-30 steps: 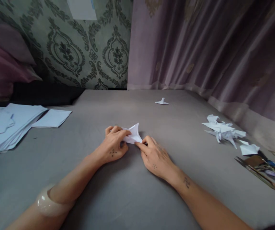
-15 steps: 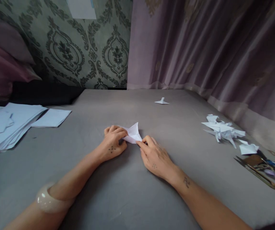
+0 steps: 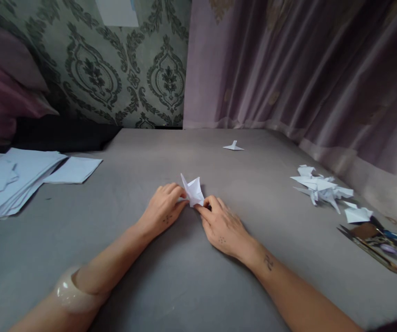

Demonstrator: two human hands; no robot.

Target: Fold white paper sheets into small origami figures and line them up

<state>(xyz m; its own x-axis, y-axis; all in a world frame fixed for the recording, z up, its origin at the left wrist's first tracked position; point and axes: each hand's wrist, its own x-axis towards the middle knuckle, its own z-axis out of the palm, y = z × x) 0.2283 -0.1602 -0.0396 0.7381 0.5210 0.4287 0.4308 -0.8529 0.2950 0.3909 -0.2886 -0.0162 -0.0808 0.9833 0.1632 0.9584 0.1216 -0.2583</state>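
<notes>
A small piece of folded white paper point(image 3: 195, 191) stands between my two hands near the middle of the grey surface, with pointed flaps sticking up. My left hand point(image 3: 165, 205) pinches its left side, the fingers and thumb closed at the lower edge. On the other side, my right hand point(image 3: 221, 223) grips the lower right corner between thumb and fingers. My fingertips hide parts of the paper's lower edge.
A stack of white paper sheets point(image 3: 28, 173) lies at the left, a smaller stack point(image 3: 74, 169) beside it. Several folded paper figures point(image 3: 323, 186) are heaped at the right, near scissors point(image 3: 368, 249) and keys. One paper figure point(image 3: 233, 146) sits farther back.
My left hand has shifted slightly right and now pinches lower on the paper. A narrow pointed flap at the paper's left now stands up. The right hand has barely moved.
</notes>
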